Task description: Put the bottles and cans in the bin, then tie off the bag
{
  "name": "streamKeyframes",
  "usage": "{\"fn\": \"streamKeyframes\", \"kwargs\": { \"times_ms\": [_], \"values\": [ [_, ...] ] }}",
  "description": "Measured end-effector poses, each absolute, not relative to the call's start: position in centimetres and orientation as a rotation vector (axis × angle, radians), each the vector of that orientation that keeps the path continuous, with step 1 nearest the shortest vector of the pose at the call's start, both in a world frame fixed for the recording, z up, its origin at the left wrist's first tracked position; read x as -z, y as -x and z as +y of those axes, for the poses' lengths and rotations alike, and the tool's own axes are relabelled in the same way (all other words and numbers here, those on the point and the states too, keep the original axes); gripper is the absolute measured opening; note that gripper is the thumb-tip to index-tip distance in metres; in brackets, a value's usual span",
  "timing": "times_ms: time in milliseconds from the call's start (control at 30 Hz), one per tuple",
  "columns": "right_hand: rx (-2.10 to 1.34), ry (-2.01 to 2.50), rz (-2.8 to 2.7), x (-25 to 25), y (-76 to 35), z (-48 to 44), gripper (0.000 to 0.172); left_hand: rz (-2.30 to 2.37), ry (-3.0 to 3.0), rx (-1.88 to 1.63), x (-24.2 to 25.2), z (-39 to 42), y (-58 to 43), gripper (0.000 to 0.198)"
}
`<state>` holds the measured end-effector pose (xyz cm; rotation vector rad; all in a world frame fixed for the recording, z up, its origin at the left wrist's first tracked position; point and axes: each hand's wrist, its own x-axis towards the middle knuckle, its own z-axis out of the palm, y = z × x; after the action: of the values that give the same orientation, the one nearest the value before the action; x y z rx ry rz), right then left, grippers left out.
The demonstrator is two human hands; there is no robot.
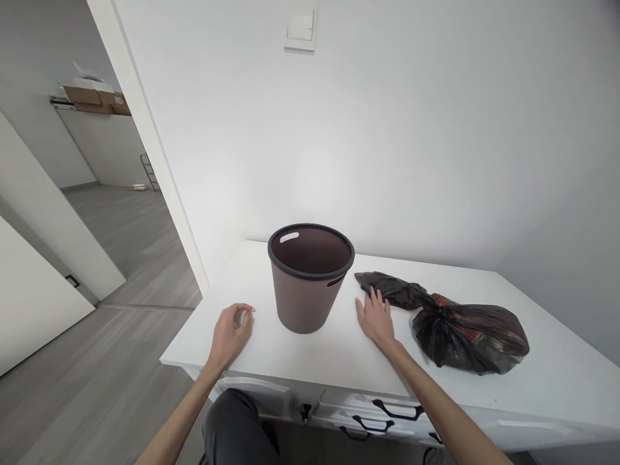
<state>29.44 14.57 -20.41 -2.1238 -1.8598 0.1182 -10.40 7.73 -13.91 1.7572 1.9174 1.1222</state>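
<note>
A brown trash can (305,300) with a dark rim and cut-out handles stands upright on the white tabletop, between my hands. My left hand (234,330) rests on the table to its left, apart from it. Its fingers curl round to meet the thumb, and I see nothing in them. My right hand (376,318) lies flat with fingers spread, right of the can. Its fingertips reach the loose end of a knotted black trash bag (469,336); whether they touch it I cannot tell. Reddish contents show through the thin plastic of the bag.
The white cabinet top (261,358) backs onto a wall with a light switch (300,27). Black drawer handles (397,410) jut out below its front edge, close to my knee (237,426). Through a doorway at left, cardboard boxes (94,98) sit on a ledge.
</note>
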Motion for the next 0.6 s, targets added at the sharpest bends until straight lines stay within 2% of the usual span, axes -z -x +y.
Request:
{"fn": "streamKeyframes", "kwargs": {
  "times_ms": [233, 333, 500, 600],
  "values": [
    [-0.168, 1.728, -2.168, 20.6, -26.9, 5.5, 0.077, 1.895, -1.795, -1.052, 13.2, 7.1, 10.0, 0.035],
    [-0.377, 1.598, -2.120, 19.2, -26.2, 1.4, 0.076, 1.885, -1.818, -1.006, 13.2, 6.9, 9.7, 0.035],
    [-1.059, 1.369, -1.520, 14.4, -25.6, -4.9, 0.061, 1.802, -1.821, -0.990, 12.8, 4.4, 8.4, 0.038],
    [-1.324, 1.129, -1.037, 11.2, -25.2, -7.8, 0.054, 1.639, -1.730, -1.049, 11.3, 1.2, 6.2, 0.043]
  ]
}}
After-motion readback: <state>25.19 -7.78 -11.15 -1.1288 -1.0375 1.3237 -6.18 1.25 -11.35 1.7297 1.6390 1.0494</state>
